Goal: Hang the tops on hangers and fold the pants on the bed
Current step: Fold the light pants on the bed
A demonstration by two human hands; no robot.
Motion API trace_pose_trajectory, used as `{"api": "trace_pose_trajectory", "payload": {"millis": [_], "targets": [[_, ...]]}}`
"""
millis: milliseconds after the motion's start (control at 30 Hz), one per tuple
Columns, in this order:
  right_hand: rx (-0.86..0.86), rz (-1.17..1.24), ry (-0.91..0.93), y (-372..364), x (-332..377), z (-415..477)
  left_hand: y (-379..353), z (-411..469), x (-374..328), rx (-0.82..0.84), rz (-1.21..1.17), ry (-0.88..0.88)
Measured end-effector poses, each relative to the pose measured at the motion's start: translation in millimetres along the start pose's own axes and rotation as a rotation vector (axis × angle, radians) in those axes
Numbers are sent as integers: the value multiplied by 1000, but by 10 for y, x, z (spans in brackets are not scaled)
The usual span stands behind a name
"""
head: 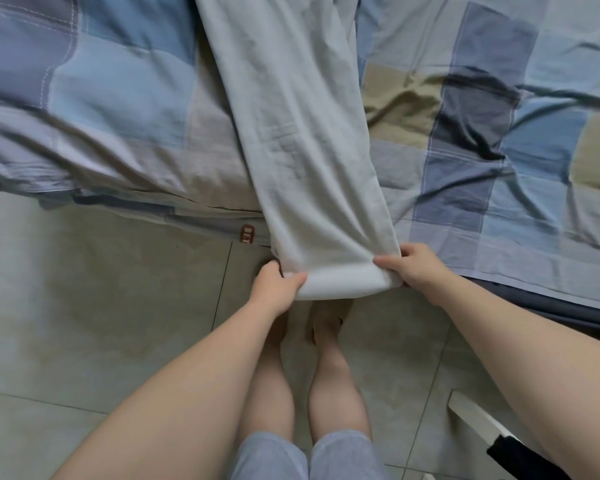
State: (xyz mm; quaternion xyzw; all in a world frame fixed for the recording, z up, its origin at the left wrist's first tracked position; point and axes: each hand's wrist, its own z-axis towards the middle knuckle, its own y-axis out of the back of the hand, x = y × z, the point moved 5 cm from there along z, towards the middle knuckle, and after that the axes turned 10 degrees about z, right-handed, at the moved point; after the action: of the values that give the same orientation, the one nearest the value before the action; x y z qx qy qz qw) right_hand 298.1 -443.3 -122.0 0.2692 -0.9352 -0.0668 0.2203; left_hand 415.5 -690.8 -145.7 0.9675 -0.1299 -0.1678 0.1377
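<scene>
Patchwork cotton in blue, grey and tan is covering the bed [499,140], creased and filling the whole upper part of the view. A pale tiled floor [84,306] is showing below the bed's near edge.

Pale grey pants [291,133] are lying lengthwise across the bed, running from its far side down to the near edge. The cloth is wrinkled but lying mostly flat. Its rolled-over end is hanging clear of the near edge, above the floor.

The person is standing on the tiles directly beneath that end, wearing blue-grey shorts [340,455].

The left hand [278,285] is gripping the left corner of the hanging end, thumb on top and fingers curled underneath. The right hand [413,268] is pinching the right corner, thumb lying on the cloth and fingers tucked behind it. Both hands are clamped on the pants and are holding the end stretched flat between them.

A white slat [471,414] is showing near the lower right corner of the view, with something black against it; what it is cannot be told.

A small brown label [247,233] with white letters is sitting on the bedding at the near edge, just left of the pants.
</scene>
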Motion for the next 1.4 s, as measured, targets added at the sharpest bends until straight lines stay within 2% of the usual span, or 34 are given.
{"api": "trace_pose_trajectory", "payload": {"millis": [133,267,367,467,533,600,633,700,800,933,1000,1100,1200,1267,1367,1400], "targets": [[-94,-230,82,-34,117,132,16,64,37,-82,-123,7],[-87,99,125,-86,105,80,121,73,-144,-326,-30,-106],[-45,123,115,-147,-107,-33,202,36,-276,-418,-60,-113],[98,114,74,-294,-389,-210,178,60,-366,-249,-128,-86],[243,92,0,-428,-556,-313,152,78,-365,-144,-190,-66],[309,17,-106,-521,-719,-345,132,96,-315,-90,-224,-38],[293,-21,-135,-545,-769,-338,132,104,-278,-73,-223,-27],[134,-49,-113,-524,-785,-286,136,112,-216,-58,-210,-17],[-140,6,48,-413,-562,-216,133,119,-164,-51,-147,-9],[-183,5,254,-374,-77,-20,69,114,-163,-23,-71,21],[-113,68,274,-378,150,93,62,66,-177,-9,-92,47],[79,242,191,-426,352,201,62,-76,-184,71,-174,86],[215,222,125,-465,401,182,72,-189,-129,126,-279,86],[272,244,7,-456,303,91,101,-267,-77,157,-291,72],[424,303,-303,-493,111,-200,157,-433,30,217,-334,64],[461,315,-345,-512,98,-308,180,-515,58,245,-352,78]]}}
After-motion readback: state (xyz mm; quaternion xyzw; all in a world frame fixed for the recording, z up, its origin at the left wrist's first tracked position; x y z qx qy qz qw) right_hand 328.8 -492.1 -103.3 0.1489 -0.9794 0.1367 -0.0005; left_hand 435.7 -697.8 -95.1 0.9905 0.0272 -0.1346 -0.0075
